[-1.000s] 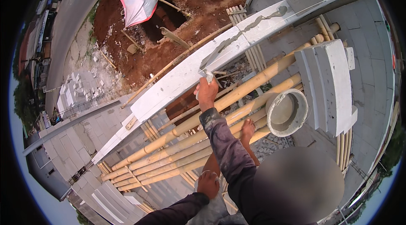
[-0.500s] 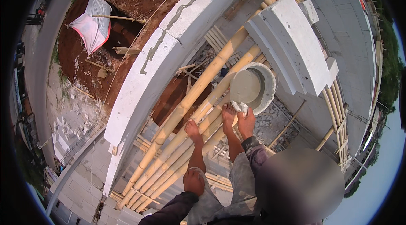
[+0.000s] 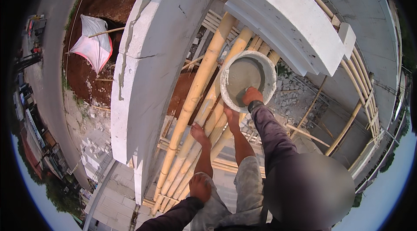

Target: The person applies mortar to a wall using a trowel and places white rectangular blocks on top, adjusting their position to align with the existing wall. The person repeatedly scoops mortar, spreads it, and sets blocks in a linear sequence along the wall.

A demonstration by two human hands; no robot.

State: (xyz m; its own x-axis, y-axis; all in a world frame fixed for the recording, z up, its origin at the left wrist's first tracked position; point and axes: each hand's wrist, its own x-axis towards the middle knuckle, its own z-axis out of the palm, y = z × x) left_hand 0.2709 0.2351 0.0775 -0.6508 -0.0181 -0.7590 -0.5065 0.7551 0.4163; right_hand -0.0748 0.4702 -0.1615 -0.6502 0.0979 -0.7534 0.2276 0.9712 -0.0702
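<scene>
My right hand [image 3: 252, 96] reaches down inside a round bucket [image 3: 274, 76] of wet grey mortar [image 3: 243, 73], near its closest rim. The hand looks closed, its fingertips are hidden, and what it grips cannot be made out. The bucket's wall and rim are crusted with pale mortar. It stands at the far end of several bamboo poles [image 3: 191, 105], just beyond my bare feet. My left hand [image 3: 200, 187] rests on my left knee, fingers draped over it, holding nothing.
A curved pale block wall [image 3: 143, 66] with a mortar streak on top runs along the left. A stepped, curved white block piece [image 3: 286, 18] lies beyond the bucket. Rubble [image 3: 293, 96] shows far below, between the poles and another bamboo bundle [image 3: 362, 87] at right.
My right hand has moved from the bucket's near rim, where it held something whitish, to inside over the mortar. The view has turned and shifted. My left hand stays on the knee.
</scene>
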